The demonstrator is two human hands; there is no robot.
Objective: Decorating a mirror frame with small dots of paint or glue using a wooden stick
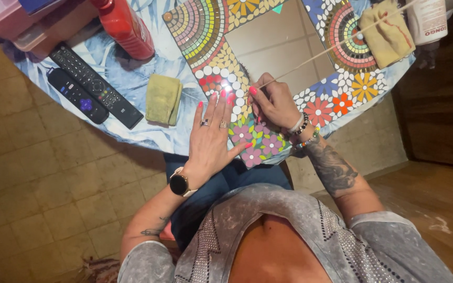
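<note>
The left hand (212,137) lies flat and open on the lower corner of a mosaic mirror frame (205,36), fingers spread and fingertips resting on the white and red tiles; it holds nothing. The right hand (274,105) is closed around the lower end of a thin wooden stick (336,46), pinching it between thumb and fingers, with the stick's tip down at the tiles just beside the left fingertips. The stick slants up and away across the bare centre of the frame towards the far right corner. The frame lies flat on the bench (121,78), which is covered with a pale blue leaf-patterned cloth, and its near corner juts over the bench edge above the person's lap. To the left of the frame a folded green cloth (163,98) lies near the left hand. Further left two black remotes (87,86) lie side by side, touching. A red bottle (124,25) lies near the frame's far left edge. A yellowish rag (388,31) rests on the frame's far right corner, beside a white bottle (427,20)
</note>
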